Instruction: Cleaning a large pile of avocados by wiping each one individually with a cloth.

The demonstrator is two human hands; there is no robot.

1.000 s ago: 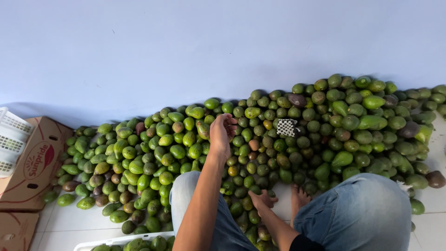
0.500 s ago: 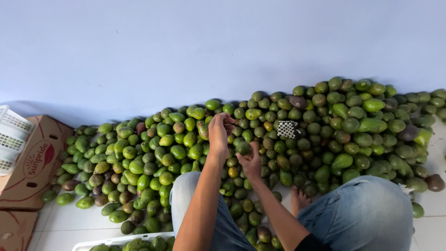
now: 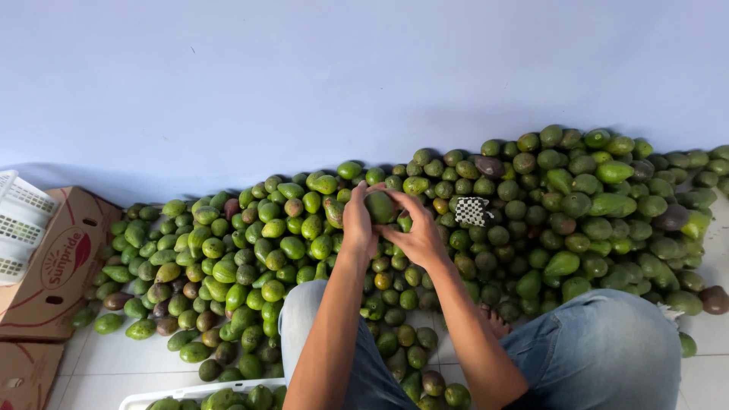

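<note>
The person wears blue denim jeans, faded pale at the knees; both forearms are bare, and a bare foot shows.

Our fingers cover most of the dark green oval avocado. The white slatted plastic crate and brown cardboard box get chopped off at the left edge.

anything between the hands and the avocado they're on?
Nothing visible. The left hand and right hand already cup the green avocado from both sides, lifted above the avocado pile against the wall. The checkered tag lies off to the right, clear of the hands.
</note>
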